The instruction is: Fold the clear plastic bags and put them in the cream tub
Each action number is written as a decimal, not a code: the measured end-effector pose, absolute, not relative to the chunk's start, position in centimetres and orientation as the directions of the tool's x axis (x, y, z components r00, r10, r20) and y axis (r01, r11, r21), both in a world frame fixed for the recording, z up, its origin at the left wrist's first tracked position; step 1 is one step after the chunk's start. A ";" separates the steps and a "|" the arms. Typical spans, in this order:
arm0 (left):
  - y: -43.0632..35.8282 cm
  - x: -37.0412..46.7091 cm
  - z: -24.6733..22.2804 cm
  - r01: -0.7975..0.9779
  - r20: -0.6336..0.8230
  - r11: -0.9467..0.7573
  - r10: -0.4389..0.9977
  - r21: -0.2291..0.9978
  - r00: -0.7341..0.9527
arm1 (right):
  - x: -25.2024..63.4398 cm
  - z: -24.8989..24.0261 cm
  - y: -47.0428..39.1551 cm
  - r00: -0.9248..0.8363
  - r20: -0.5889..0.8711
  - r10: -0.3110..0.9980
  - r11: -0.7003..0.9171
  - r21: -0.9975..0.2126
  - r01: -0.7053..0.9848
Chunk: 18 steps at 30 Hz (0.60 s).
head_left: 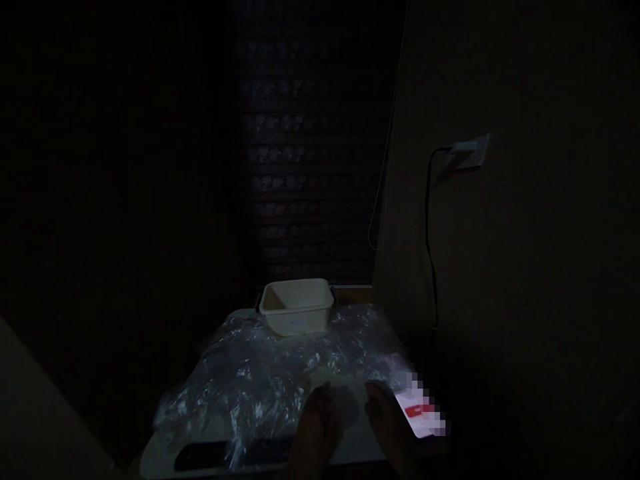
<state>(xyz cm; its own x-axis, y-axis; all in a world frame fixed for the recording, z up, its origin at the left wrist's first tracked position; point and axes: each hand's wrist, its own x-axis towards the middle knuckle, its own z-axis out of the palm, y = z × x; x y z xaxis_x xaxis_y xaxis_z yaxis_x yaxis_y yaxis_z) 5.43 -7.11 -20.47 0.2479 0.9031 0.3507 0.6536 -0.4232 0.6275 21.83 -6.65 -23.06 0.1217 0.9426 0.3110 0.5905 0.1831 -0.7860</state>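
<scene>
The scene is very dark and the hands show mostly as silhouettes. My left hand (320,417) is low at the middle of the table, fingers curled inward. Facing it a short way to the right is my right hand (384,410), also with bent fingers. Between and just beyond them lies a pale, thin sheet (353,381), with a shadow across it; whether it is paper, cloth or plastic I cannot tell. Both hands are at its edges, but the dimness hides what the fingertips grip. Crinkled clear plastic film (250,383) spreads beneath and around.
A cream rectangular tub (300,321) with dark side handles stands at the table's far end. A phone with a lit screen (419,415) lies at the right edge. Beyond are a dark window blind (310,167) and a wall outlet (467,153) with a hanging black cord (429,227).
</scene>
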 end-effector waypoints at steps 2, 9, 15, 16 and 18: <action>-7.1 5.6 -21.5 0.757 0.420 -0.502 0.846 0.419 0.329 | 21.5 -22.6 -6.7 0.090 0.407 0.909 0.210 -0.634 0.744; -7.3 7.4 -25.7 0.898 0.395 -0.439 0.828 0.018 0.397 | 19.6 -20.5 -7.0 -0.495 0.312 0.811 0.579 -0.299 0.759; -7.6 7.7 -25.4 0.887 0.379 -0.459 0.814 -0.043 0.440 | 19.4 -19.0 -7.4 -0.649 0.250 0.719 0.695 -0.234 0.680; -7.7 7.7 -25.2 0.887 0.373 -0.461 0.816 -0.039 0.441 | 19.4 -18.8 -7.5 -0.659 0.228 0.717 0.697 -0.234 0.677; -7.8 7.7 -24.8 0.890 0.356 -0.456 0.828 -0.025 0.434 | 19.6 -18.8 -7.6 -0.668 0.197 0.718 0.696 -0.235 0.679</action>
